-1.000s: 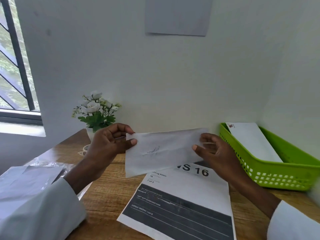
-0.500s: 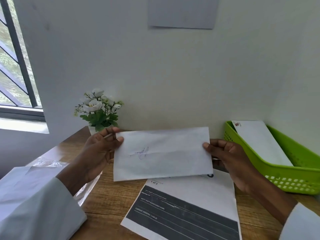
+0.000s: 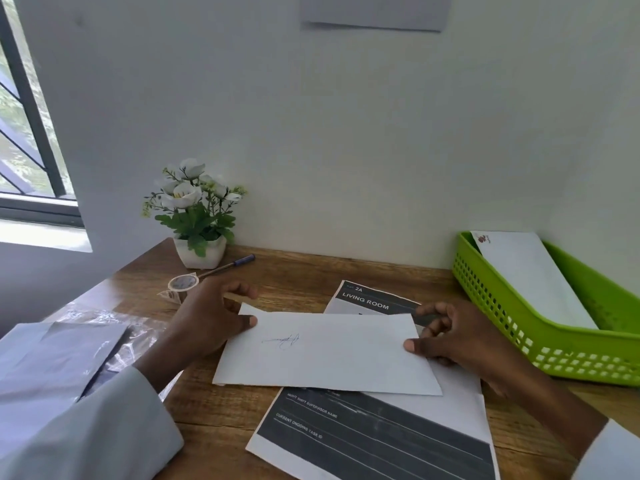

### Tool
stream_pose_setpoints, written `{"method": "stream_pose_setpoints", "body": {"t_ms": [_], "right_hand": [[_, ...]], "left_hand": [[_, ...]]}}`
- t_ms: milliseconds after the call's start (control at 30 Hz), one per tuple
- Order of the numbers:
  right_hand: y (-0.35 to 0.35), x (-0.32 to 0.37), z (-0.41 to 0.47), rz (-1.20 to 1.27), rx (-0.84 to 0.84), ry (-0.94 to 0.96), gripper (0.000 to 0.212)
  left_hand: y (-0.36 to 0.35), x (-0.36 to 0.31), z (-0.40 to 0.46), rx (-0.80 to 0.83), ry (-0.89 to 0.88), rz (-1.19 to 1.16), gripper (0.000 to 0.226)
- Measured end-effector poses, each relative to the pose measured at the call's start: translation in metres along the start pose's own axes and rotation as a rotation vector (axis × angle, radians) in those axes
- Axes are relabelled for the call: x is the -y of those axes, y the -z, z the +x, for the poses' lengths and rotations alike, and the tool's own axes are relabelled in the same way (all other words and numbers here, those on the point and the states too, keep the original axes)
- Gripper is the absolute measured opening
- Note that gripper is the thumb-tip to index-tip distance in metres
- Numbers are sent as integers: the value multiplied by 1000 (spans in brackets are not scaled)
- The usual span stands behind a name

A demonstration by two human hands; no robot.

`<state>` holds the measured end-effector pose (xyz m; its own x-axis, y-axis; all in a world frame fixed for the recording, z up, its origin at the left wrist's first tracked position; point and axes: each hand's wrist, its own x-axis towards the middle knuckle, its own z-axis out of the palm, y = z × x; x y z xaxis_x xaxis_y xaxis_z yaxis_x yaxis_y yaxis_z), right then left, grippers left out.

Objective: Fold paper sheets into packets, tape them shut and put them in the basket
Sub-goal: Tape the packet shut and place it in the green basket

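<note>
Over the wooden table (image 3: 304,271), flat white packet (image 3: 325,355) pinched between left hand (image 3: 207,320) and right hand (image 3: 457,337).

A wooden tabletop (image 3: 311,271) with visible grain runs up to a plain pale wall (image 3: 346,133). Near its far left corner stands a small white pot (image 3: 201,253) of artificial white flowers (image 3: 188,192) with green leaves. Just beside the pot lies a pen (image 3: 230,265) with a dark cap, angled towards the wall. A printed form (image 3: 374,434) with dark bands and white lettering lies flat near the front edge. High on the wall hangs a grey sheet (image 3: 375,10). At the left is a window (image 3: 24,133) with dark bars and greenery beyond.
</note>
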<state>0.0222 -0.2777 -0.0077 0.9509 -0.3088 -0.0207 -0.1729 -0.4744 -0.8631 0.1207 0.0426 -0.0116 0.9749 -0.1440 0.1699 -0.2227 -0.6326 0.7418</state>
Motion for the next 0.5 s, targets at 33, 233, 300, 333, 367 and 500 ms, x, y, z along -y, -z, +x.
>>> {"method": "stream_pose_setpoints", "body": {"t_ms": [33,233,300,333,367,500], "right_hand": [[1,0,0,-115,-19,41,48],[-2,19,1,-507,-86,233,47],[-13,39,4,-492,-76,296,36],[-20,51,6,-512,-77,331,31],[-28,63,8,-528,-77,372,26],[-73,103,25,-476,-28,528,21]], "left_hand": [[1,-1,-1,3,-29,72,32],[6,-6,-1,61,-192,231,26],[9,-4,4,13,-232,209,23],[11,-3,6,-21,-242,191,19],[13,-3,6,-56,-245,180,15],[24,2,9,-209,-314,255,4]]}}
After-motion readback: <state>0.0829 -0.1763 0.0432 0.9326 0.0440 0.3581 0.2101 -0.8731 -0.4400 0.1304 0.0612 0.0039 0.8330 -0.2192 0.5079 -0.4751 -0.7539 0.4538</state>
